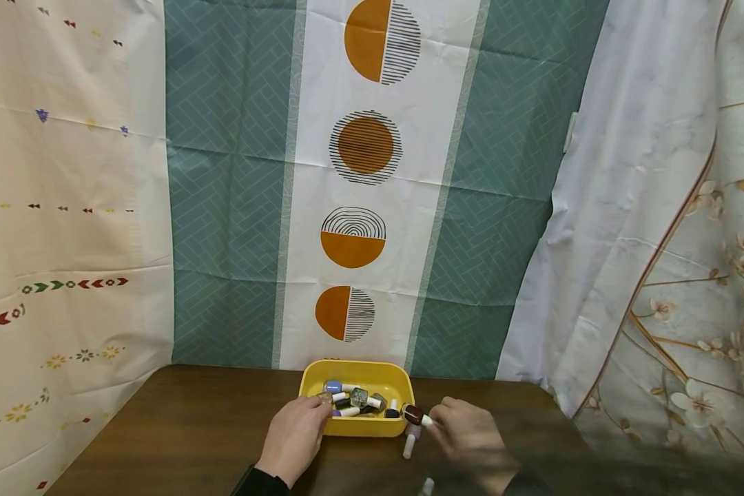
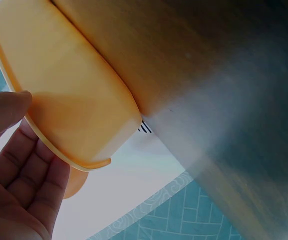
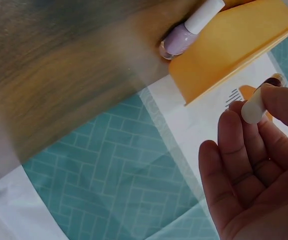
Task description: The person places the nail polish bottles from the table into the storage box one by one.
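A yellow plastic bin (image 1: 378,428) holds several small nail polish bottles, among them a blue one (image 1: 333,387) and a glittery one (image 1: 358,397). My left hand (image 1: 294,435) grips the bin's rim at its near left; in the left wrist view the thumb lies on the outer wall (image 2: 79,95), with the fingers behind the rim. Over the bin's right end, my right hand (image 1: 471,434) pinches a dark red nail polish bottle (image 1: 413,415) by its white cap (image 3: 254,107). The bottle points left, tilted nearly sideways.
A lilac nail polish bottle (image 3: 181,40) with a white cap lies on the brown wooden table (image 1: 211,413), beside the bin's right end. Another bottle (image 1: 428,488) shows at the lower frame edge. Patterned curtains (image 1: 229,207) hang behind the table.
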The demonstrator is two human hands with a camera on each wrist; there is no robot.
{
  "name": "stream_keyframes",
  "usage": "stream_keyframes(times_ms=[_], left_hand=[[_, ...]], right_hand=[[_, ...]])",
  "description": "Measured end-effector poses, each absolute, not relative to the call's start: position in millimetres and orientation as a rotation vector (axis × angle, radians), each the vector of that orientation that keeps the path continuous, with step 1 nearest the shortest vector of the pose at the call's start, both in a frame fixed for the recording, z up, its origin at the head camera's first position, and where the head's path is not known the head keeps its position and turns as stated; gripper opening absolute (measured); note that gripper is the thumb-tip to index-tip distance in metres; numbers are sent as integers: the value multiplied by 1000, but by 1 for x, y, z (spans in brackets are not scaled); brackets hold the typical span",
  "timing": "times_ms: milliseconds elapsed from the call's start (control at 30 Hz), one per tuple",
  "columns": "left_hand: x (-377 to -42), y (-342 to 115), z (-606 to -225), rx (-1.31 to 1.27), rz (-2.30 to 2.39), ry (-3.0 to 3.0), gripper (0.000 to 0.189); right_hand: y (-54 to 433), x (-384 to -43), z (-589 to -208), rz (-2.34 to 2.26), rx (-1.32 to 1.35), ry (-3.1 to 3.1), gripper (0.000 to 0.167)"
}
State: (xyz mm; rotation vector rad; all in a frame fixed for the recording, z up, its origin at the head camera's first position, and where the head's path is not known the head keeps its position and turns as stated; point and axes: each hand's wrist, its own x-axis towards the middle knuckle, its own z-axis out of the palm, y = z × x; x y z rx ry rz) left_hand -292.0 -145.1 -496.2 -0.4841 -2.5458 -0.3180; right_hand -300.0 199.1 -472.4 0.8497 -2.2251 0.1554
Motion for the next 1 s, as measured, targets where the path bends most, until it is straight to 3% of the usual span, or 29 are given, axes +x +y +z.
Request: stream_keyframes(times_ms=[1000], left_hand=[[-293,-146,-496,-506,-320,-2538,8]], right_hand=[[158,-320,-448,122,679,-2557,15]])
